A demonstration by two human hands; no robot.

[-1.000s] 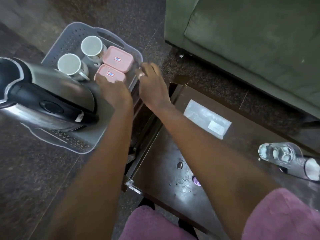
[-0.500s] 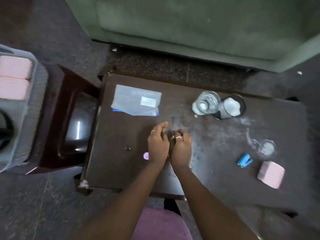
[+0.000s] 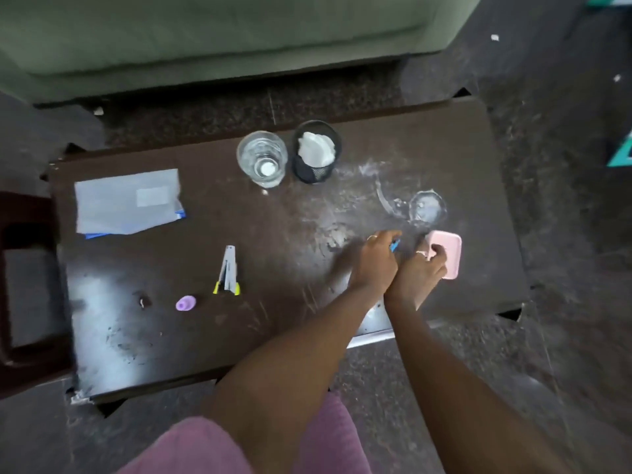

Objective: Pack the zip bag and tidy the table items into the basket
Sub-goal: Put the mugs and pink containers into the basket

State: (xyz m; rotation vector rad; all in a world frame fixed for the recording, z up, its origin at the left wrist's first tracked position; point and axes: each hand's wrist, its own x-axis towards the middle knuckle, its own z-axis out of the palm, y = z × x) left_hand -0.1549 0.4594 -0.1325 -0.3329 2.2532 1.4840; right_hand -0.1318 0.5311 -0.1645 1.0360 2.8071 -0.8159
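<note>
My left hand (image 3: 374, 263) reaches to the right side of the dark table (image 3: 290, 302), its fingers curled around a small blue item (image 3: 395, 247) of which only a tip shows. Right beside it my right hand (image 3: 422, 273) grips the left edge of a pink lidded box (image 3: 448, 251) lying on the table. The clear zip bag (image 3: 126, 203) lies flat at the far left. A silver stapler with yellow tips (image 3: 228, 271) and a small purple piece (image 3: 186, 302) lie in the front middle. The basket is out of view.
A drinking glass (image 3: 262, 159) and a black mesh cup holding white paper (image 3: 317, 152) stand at the back middle. A wet ring with a clear round thing (image 3: 427, 206) marks the table beyond the pink box. A green sofa (image 3: 205, 39) lies behind, a dark stool (image 3: 20, 285) to the left.
Both hands left the basket, crossed the middle of the table and moved to its right side. The left hand closed on the blue item and the right hand took hold of the pink box.
</note>
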